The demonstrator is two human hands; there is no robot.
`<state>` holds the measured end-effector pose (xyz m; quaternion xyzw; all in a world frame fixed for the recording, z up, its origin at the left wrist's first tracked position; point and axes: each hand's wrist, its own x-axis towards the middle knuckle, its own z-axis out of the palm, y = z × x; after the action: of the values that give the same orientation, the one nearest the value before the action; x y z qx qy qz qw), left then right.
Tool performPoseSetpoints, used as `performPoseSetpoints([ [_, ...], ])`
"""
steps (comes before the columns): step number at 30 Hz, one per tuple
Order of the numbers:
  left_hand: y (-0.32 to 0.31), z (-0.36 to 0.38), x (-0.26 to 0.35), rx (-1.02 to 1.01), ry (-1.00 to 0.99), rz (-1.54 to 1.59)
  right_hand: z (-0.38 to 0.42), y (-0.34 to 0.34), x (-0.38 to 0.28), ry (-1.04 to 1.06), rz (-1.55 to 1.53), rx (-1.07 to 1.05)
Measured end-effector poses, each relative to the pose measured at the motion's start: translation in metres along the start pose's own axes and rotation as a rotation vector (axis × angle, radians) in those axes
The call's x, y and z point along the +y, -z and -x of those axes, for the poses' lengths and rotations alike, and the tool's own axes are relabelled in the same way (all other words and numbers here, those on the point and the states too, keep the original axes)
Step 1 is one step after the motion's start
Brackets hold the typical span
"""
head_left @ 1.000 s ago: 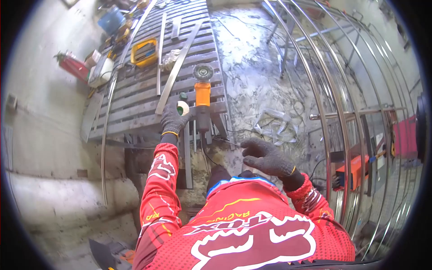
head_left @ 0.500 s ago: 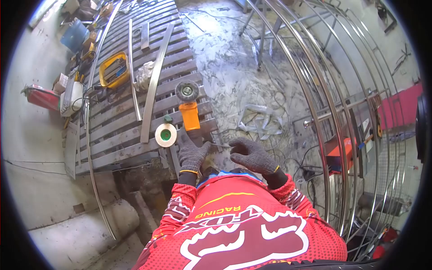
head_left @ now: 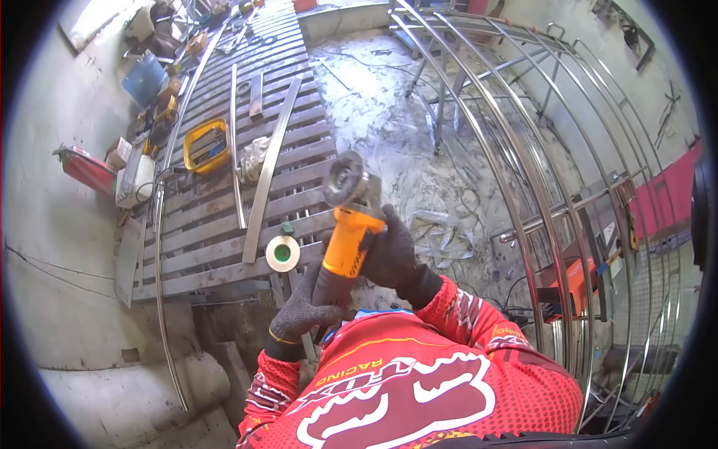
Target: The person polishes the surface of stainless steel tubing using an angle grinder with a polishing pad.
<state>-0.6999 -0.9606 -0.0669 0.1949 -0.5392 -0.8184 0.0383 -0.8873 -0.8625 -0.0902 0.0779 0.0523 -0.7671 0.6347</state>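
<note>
Orange grinder (head_left: 347, 243), between left grip (head_left: 301, 310) and right grip (head_left: 390, 254)

**Slatted Bench (head_left: 202, 278) Carries a Mixed Load**

The metal bench stretches from left of frame to top. Lying on it, left of centre, are a yellow tray (head_left: 213, 165), a slim tube (head_left: 235, 146), a crumpled pale cloth (head_left: 256, 159) and a long flat strip (head_left: 274, 166); a short plate (head_left: 256, 94) sits farther up, a green-centred disc (head_left: 282, 254) near the lower end.
</note>
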Motion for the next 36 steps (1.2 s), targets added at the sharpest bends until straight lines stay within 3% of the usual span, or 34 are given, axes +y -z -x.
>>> performPoseSetpoints([
  [1,-0.004,0.003,0.006,-0.082,0.052,0.081,0.002,-0.006,0.000,0.016,0.090,-0.190],
  [2,-0.008,0.003,0.005,-0.089,0.057,0.069,0.005,-0.003,0.001,0.028,0.083,-0.197],
  [4,-0.019,0.001,-0.002,0.075,0.087,-0.301,0.011,0.008,0.005,0.143,0.065,-0.084],
  [6,-0.024,0.000,-0.025,0.116,0.133,-0.322,0.026,0.009,0.013,0.146,0.088,-0.023],
  [10,-0.021,-0.004,-0.031,-0.010,0.229,-0.130,0.040,0.012,0.011,0.128,0.139,0.041],
  [12,-0.015,-0.012,-0.014,-0.258,0.367,-0.099,0.043,-0.004,0.005,0.137,0.112,-0.076],
  [16,-0.011,-0.006,-0.010,-0.288,0.375,-0.095,0.051,0.008,0.005,0.121,0.191,-0.037],
  [18,0.004,-0.003,0.002,-0.220,0.289,-0.381,0.055,0.010,0.007,0.135,-0.003,-0.118],
  [20,0.022,-0.010,0.039,-0.058,0.107,-0.732,0.057,0.008,0.002,0.125,0.097,-0.188],
  [22,0.003,-0.015,0.067,0.113,-0.455,-0.827,0.059,-0.002,0.003,0.105,0.195,-0.277],
  [23,-0.013,-0.020,0.083,0.128,-0.463,-0.827,0.060,-0.007,0.006,0.094,0.157,-0.246],
  [25,-0.045,-0.031,0.108,0.043,-0.833,-0.934,0.062,-0.015,0.008,0.110,0.201,-0.247],
  [26,-0.047,-0.042,0.115,0.057,-0.844,-0.936,0.065,-0.028,0.007,0.099,0.211,-0.256],
  [28,-0.047,-0.063,0.108,-0.131,-1.124,-1.027,0.076,-0.041,0.008,0.830,1.651,-0.195],
  [30,-0.055,-0.054,0.108,-0.127,-1.119,-0.967,0.075,-0.044,0.004,0.955,1.537,-0.180],
  [33,-0.076,-0.038,0.127,-0.088,-0.500,-0.802,0.084,-0.047,0.000,0.674,1.303,-0.355],
  [34,-0.076,-0.040,0.130,-0.113,-0.502,-0.804,0.086,-0.043,0.003,0.695,1.304,-0.339],
  [36,-0.070,-0.047,0.139,-0.131,-1.001,-1.106,0.080,-0.036,0.007,0.642,1.093,-0.349],
])
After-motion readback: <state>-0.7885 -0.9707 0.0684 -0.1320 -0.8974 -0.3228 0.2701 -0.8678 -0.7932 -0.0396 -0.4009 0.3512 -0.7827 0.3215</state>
